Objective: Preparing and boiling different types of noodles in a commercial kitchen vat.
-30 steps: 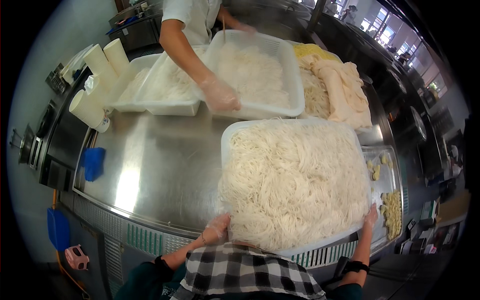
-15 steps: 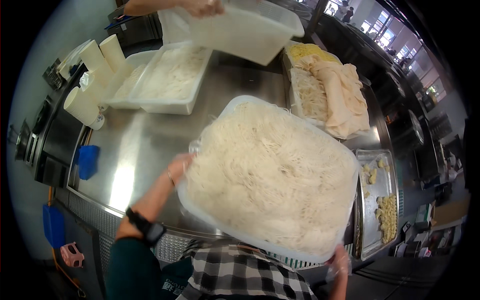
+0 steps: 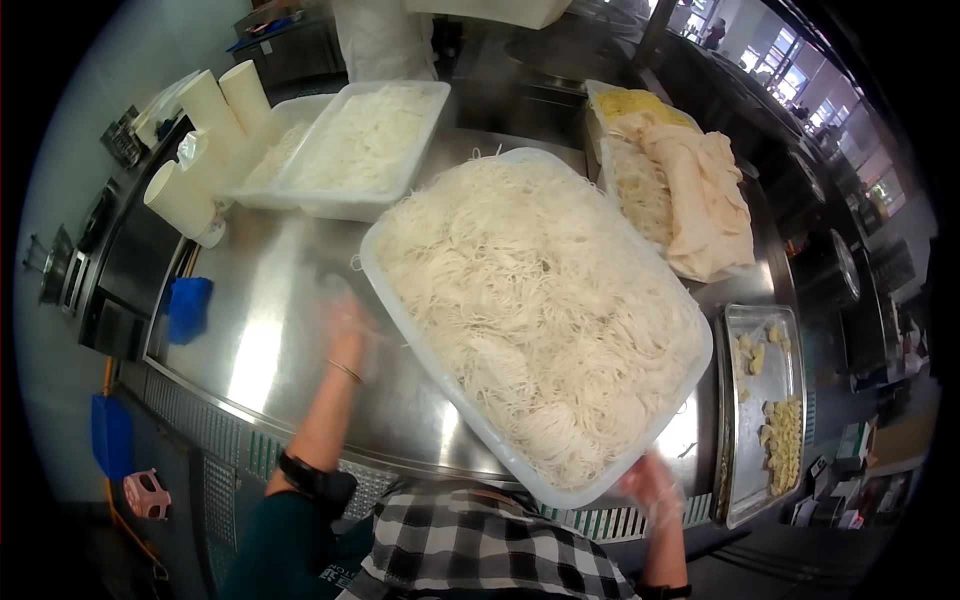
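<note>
A large white plastic tub [image 3: 450, 392], heaped with thin pale rice noodles [image 3: 540, 300], sits at a slant on the steel table before me. My right hand [image 3: 652, 488], in a clear plastic glove, grips its near right corner, the fingers partly hidden by the rim. My left hand [image 3: 347, 325], gloved too, hovers over the table left of the tub, apart from it. Motion smears its fingers; nothing can be made out in it.
White tubs of noodles [image 3: 365, 140] stand far left beside stacked paper cups [image 3: 180, 200]. Far right, a beige cloth [image 3: 705, 205] half covers more noodle tubs. A metal tray [image 3: 740, 480] with yellowish pieces lies at right, a blue cloth [image 3: 188, 310] at left.
The noodle tub has turned clockwise and shifted slightly away from me. My left hand has let go of its side. The co-worker's white tub has moved up, mostly out of view.
</note>
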`<state>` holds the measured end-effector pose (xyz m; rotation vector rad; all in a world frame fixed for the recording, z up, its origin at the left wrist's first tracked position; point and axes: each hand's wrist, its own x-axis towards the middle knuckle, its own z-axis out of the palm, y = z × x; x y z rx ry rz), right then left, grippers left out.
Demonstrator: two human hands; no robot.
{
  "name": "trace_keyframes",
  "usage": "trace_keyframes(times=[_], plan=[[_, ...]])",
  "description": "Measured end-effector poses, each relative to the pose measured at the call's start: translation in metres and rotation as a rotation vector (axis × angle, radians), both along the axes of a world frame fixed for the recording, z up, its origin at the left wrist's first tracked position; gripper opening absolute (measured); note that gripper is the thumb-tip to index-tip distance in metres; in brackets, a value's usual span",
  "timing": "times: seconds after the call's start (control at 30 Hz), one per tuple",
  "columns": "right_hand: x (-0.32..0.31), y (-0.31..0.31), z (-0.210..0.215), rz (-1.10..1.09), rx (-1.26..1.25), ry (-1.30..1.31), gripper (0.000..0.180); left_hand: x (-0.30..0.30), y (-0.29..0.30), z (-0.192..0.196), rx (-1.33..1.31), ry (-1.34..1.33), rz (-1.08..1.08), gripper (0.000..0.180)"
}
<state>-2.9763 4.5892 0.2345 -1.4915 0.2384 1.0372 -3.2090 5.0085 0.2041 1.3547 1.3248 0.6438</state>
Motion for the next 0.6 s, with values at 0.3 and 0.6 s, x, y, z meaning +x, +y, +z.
trace_keyframes(times=[0.3,0.6], plan=[[0.009,0.007,-0.027,-0.094,0.120,-0.123,0.027,0.055,-0.046,-0.004,-0.041,-0.179,0.216,0.028],[-0.064,0.001,-0.069,0.286,0.052,-0.219,0.024,0.086,0.057,-0.046,-0.018,-0.245,-0.049,0.033]])
